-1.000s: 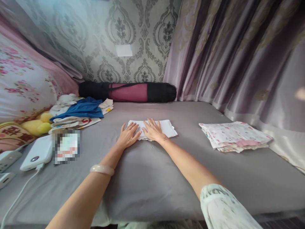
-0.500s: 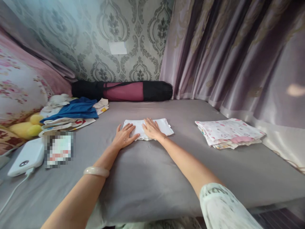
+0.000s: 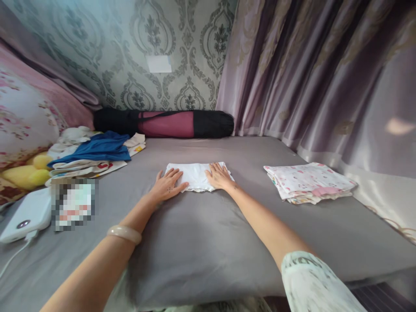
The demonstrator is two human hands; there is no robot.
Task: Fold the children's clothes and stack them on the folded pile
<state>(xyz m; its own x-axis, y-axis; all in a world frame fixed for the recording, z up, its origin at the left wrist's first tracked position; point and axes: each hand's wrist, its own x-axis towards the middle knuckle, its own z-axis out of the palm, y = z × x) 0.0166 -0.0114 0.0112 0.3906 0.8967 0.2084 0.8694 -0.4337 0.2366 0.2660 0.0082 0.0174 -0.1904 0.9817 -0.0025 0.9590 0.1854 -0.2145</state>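
Far left there's a floral cushion (image 3: 26, 115), then something yellow and plush (image 3: 19, 177), my white power bank (image 3: 30, 212) with its cable (image 3: 15, 258) plugged in, and some item (image 3: 75, 203) pixelated beyond recognition. Just behind that sits a messy pile with a blue garment (image 3: 100, 149) on top.

Next is my left hand (image 3: 167, 184), palm down, fingers a bit spread, thumb out to the side. It's resting on the left end of the folded white cloth (image 3: 196, 177), not gripping anything. The cloth lies flat on the grey sheet (image 3: 201, 242) straight out in front of me, long axis running left to right, so pretty much from one hand across to the other. Middle part's bare between my hands, near edge kinda wavy. The dark red and black roll bag (image 3: 167, 123) is behind it, well apart.

My right hand (image 3: 221, 177) is flat on the right end, fingers fairly close together, tips up by the far edge, nothing pinched. Neither hand's really nearer, both are touching it. The patterned folded stack (image 3: 310, 182) is off to the right, so that's my right hand's side, with the curtain (image 3: 308, 65) beyond.
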